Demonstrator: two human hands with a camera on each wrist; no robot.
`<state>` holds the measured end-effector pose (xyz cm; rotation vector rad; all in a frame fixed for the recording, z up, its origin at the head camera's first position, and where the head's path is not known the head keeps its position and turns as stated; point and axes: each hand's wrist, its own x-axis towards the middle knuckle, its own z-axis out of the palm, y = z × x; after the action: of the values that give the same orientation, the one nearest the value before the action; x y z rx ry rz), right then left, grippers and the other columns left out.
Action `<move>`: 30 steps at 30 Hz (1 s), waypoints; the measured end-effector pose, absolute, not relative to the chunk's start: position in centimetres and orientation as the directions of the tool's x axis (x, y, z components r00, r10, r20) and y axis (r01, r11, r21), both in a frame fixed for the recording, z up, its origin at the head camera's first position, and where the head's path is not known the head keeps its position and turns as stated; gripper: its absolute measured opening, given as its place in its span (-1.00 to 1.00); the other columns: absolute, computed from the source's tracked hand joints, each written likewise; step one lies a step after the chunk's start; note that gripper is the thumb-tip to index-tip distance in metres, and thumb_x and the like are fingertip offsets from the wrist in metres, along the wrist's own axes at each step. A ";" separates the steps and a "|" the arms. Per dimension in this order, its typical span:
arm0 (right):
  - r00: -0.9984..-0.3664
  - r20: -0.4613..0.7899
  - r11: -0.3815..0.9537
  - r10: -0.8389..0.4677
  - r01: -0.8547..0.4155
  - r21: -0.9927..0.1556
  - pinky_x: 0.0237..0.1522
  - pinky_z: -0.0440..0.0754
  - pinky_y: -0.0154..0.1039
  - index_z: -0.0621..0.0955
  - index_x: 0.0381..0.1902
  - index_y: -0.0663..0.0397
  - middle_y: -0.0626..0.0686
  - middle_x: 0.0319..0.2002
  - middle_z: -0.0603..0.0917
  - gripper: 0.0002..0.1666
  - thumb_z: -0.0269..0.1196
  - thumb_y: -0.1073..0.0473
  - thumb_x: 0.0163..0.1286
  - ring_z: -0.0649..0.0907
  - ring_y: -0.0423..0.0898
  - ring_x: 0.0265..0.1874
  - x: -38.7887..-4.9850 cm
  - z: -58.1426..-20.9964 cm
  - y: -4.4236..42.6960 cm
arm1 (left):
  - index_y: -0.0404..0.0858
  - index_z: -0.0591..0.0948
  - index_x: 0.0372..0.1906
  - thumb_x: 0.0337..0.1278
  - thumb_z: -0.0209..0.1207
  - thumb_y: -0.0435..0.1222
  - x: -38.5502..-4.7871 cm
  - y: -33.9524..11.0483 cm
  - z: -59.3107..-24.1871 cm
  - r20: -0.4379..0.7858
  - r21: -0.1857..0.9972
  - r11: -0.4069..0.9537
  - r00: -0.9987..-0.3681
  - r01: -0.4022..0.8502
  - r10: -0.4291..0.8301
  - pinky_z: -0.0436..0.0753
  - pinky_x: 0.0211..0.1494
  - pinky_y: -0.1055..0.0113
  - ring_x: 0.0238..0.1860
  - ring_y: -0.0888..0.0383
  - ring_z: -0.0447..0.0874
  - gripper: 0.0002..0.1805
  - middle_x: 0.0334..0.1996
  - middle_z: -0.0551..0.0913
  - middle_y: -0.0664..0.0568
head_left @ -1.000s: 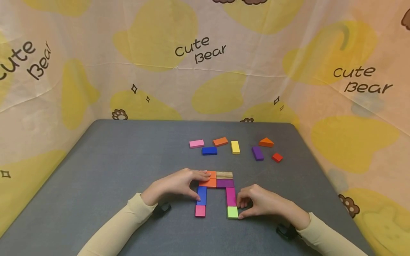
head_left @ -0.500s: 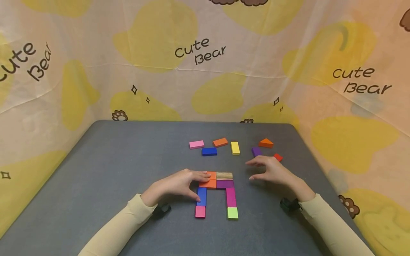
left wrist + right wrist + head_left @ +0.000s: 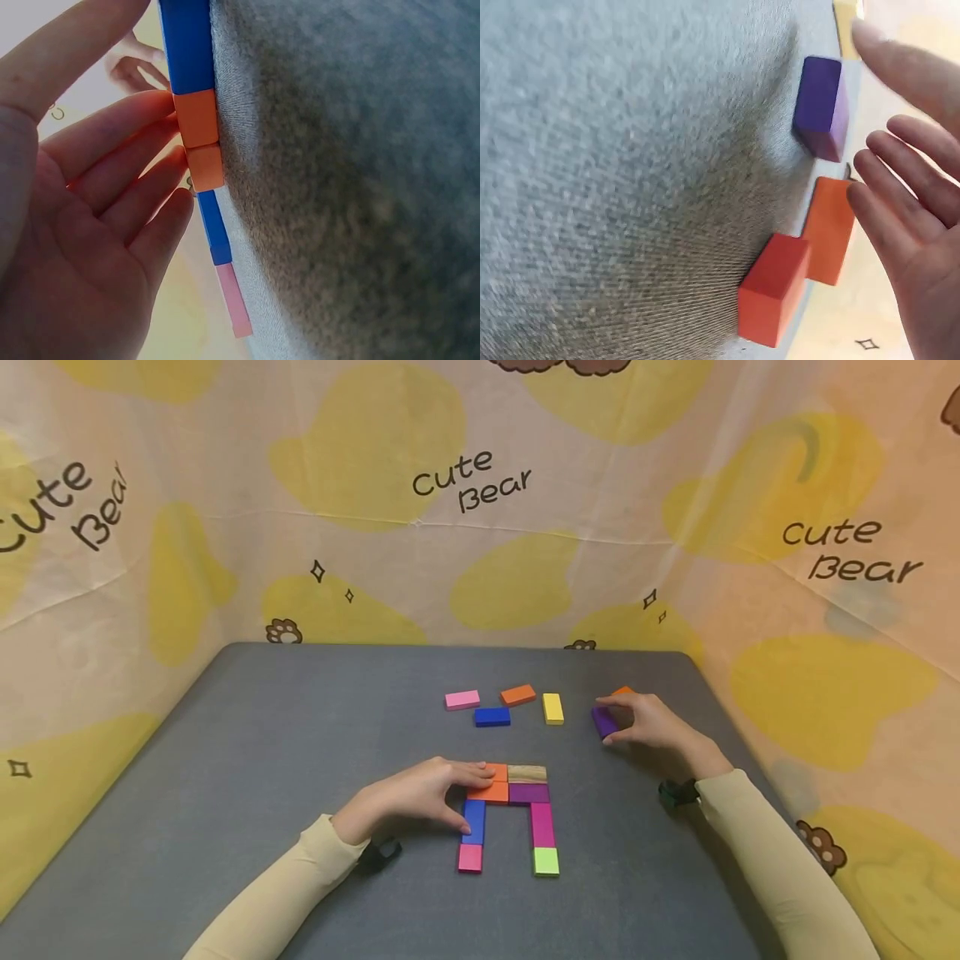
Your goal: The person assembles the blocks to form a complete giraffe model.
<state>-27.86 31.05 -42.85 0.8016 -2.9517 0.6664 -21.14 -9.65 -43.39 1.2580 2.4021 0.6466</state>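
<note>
Laid: eight-block arch (image 3: 528, 793) | loose: seven blocks (image 3: 492, 717), towards table (image 3: 300, 718)'s far edge | left hand (image 3: 408, 789): spread, touching arch | right hand (image 3: 663, 731): spread about unlifted purple block (image 3: 604, 722)

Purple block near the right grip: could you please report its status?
Right grip at purple block, contact unclear. Block on table. Left grip on orange blocks. Orange piece beyond, not blocking.

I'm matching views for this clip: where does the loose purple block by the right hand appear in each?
Head: right of centre, purple block partly hidden by the right hand.
Left wrist: not visible.
Right wrist: upper right, left of that hand.
Shared landmark: the right hand, upper left in the left wrist view.
</note>
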 end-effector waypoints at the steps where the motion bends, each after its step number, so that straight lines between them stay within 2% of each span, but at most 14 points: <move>1: -0.872 0.107 0.782 -0.478 -0.478 -0.399 0.07 0.50 0.10 0.52 0.20 0.17 0.19 0.07 0.62 -0.14 0.54 0.03 -0.09 0.58 0.14 0.06 -28.0 -42.8 31.1 | -0.05 0.44 0.31 -0.12 0.41 0.00 -21.1 -9.7 -43.4 -0.095 0.545 0.501 -0.544 0.673 0.834 0.36 0.36 0.13 0.41 0.22 0.24 -0.22 0.33 0.40 0.15; 9: -0.886 0.027 0.812 -0.464 -0.437 -0.386 0.08 0.50 0.12 0.52 0.19 0.17 0.26 0.11 0.59 -0.21 0.51 0.11 -0.04 0.58 0.18 0.06 -28.5 -43.1 31.2 | -0.06 0.44 0.31 -0.12 0.41 0.00 -21.1 -9.7 -43.3 -0.090 0.544 0.499 -0.544 0.674 0.834 0.36 0.36 0.15 0.40 0.22 0.24 -0.21 0.33 0.40 0.13; 23: -0.901 0.003 0.805 -0.434 -0.389 -0.447 0.04 0.57 0.07 0.52 0.19 0.22 0.30 0.13 0.56 -0.22 0.50 0.12 -0.01 0.61 0.20 0.06 -28.6 -43.4 31.3 | -0.06 0.44 0.31 -0.12 0.41 0.01 -21.2 -9.7 -43.5 -0.087 0.539 0.498 -0.543 0.679 0.835 0.36 0.36 0.16 0.40 0.22 0.25 -0.21 0.33 0.40 0.14; 30: -0.913 0.053 0.800 -0.405 -0.382 -0.463 0.02 0.59 0.02 0.57 0.13 0.18 0.22 0.06 0.63 -0.20 0.53 -0.03 -0.08 0.65 0.13 0.01 -28.5 -43.9 30.7 | -0.06 0.44 0.31 -0.12 0.41 0.01 -21.2 -9.7 -43.5 -0.088 0.538 0.498 -0.542 0.680 0.836 0.36 0.36 0.14 0.40 0.21 0.25 -0.21 0.33 0.40 0.13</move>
<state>-28.49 30.66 -43.92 0.6627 -3.0262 0.7615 -21.19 -9.75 -43.48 1.2683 2.4083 0.6446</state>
